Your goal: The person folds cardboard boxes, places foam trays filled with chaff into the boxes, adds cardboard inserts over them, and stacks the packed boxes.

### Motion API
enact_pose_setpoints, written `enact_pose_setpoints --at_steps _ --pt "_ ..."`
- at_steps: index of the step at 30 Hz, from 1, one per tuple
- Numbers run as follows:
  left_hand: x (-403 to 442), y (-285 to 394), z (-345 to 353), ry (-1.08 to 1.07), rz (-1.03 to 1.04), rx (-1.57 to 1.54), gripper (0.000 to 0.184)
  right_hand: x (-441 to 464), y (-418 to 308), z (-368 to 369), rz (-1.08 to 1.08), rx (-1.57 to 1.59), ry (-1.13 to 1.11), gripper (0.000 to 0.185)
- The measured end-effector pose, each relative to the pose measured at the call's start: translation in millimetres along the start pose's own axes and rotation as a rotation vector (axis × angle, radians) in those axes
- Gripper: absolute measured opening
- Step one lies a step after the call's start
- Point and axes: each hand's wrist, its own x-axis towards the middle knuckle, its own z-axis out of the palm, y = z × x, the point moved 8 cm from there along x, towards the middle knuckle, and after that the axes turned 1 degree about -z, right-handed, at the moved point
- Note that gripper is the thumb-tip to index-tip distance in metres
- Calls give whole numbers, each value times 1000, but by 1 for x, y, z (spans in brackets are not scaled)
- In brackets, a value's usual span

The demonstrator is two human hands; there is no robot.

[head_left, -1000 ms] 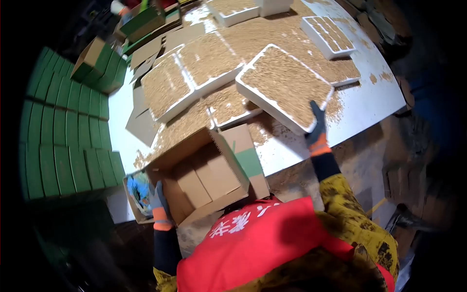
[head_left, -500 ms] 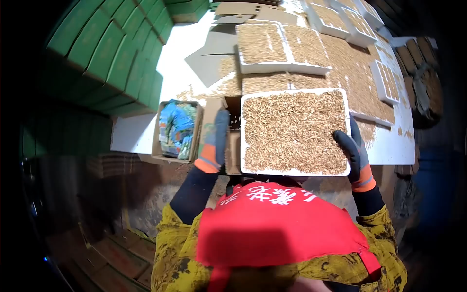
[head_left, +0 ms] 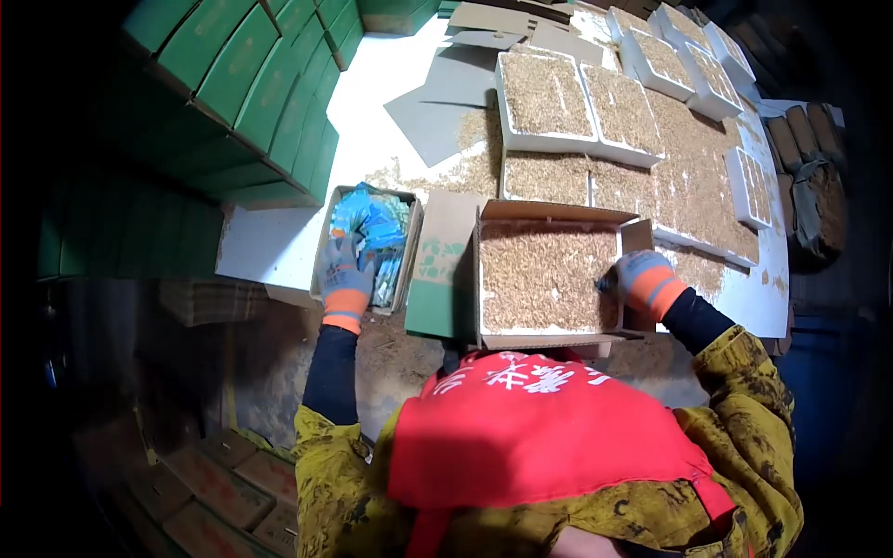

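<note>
Touching blue packets [head_left: 372, 219] in carton [head_left: 410, 251] with left hand [head_left: 345, 277] and tray [head_left: 547, 274] in open box [head_left: 556, 212] with curled right hand [head_left: 642, 279], cannot tell if really grasping

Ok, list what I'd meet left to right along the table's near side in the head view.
Green boxes, small open box with blue packets inside, green-printed cardboard flap, open carton holding tan bits.

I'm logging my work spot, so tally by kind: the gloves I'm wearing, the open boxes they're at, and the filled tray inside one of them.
Gloves: 2 (left glove, right glove)
Open boxes: 2 (carton, box of blue packets)
Filled white tray: 1
Total: 5
</note>
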Motion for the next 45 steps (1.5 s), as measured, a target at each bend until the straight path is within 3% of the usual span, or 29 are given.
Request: enact_pose_setpoints --at_steps 1,2,3,6,8,12,13,14,16,18,20,21,24,25,26,28,29,30,32,33,34,36,38,40,41,43,45 --pt "1 -5 11 -50 47 49 45 2 -15 -17 -29 2 -102 20" --pt "1 -7 19 -98 87 98 48 3 -32 -43 -190 14 -98 28" --pt "1 -4 23 -125 137 232 54 8 -41 -87 -221 163 -37 33" --pt "8 -3 22 -165 103 189 52 72 -43 -164 -307 575 200 49" --pt "5 -10 23 -120 102 154 48 145 -58 -194 -395 668 240 45" --pt "8 -14 10 -192 7 35 34 333 -98 -128 -413 358 218 60" --pt "6 -17 9 -242 -41 -6 31 363 -114 -109 -435 326 112 86" --pt "3 -23 8 -173 -22 -21 29 380 -119 -92 -298 190 138 105" --pt "-5 -34 7 -27 20 -49 26 414 -128 -79 -312 -59 223 118" --pt "-5 -36 5 -50 35 -78 28 418 -120 -91 -220 -17 171 124" --pt "-4 -27 -6 -107 77 -87 28 442 -122 -99 -397 99 264 121" --pt "-6 -21 -14 -47 132 -102 31 437 -120 -100 -474 97 226 100" --pt "-7 -18 -20 -147 90 -161 32 421 -127 -93 -490 -16 334 73" --pt "-7 -9 -38 -12 155 -254 32 411 -129 -85 -428 -168 257 63" --pt "-7 -15 -37 35 137 -256 31 433 -133 -60 -462 -251 547 54" --pt "-24 -33 -31 92 74 -252 29 406 -136 -74 -452 -125 279 43" --pt "-22 -27 -46 85 -40 -363 26 398 -137 -84 -497 -73 296 34" --pt "-21 -31 -44 44 -86 -385 26 379 -133 -105 -457 -6 432 31" --pt "-23 -41 -34 -33 -165 -436 25 335 -119 -159 -342 337 492 32" --pt "-39 -73 -8 100 -271 -508 18 312 -107 -174 -402 555 562 33" --pt "-35 -64 -17 83 -301 -565 18 287 -91 -187 -458 772 634 33" --pt "-20 -36 -45 46 -343 -680 18 221 -44 -210 -384 821 811 31" --pt "-14 2 -81 213 -160 -618 21 160 20 -209 -271 1004 978 29" --pt "-14 87 -135 365 153 -488 32 110 100 -171 -142 1444 1127 30" --pt "-19 128 -142 340 293 -494 35 75 123 -156 -49 1490 1215 32" --pt "-33 215 -115 89 663 -311 33 15 154 -128 68 1486 1339 35" --pt "-59 251 -71 -20 818 -113 36 -38 153 -103 210 1315 1350 39"
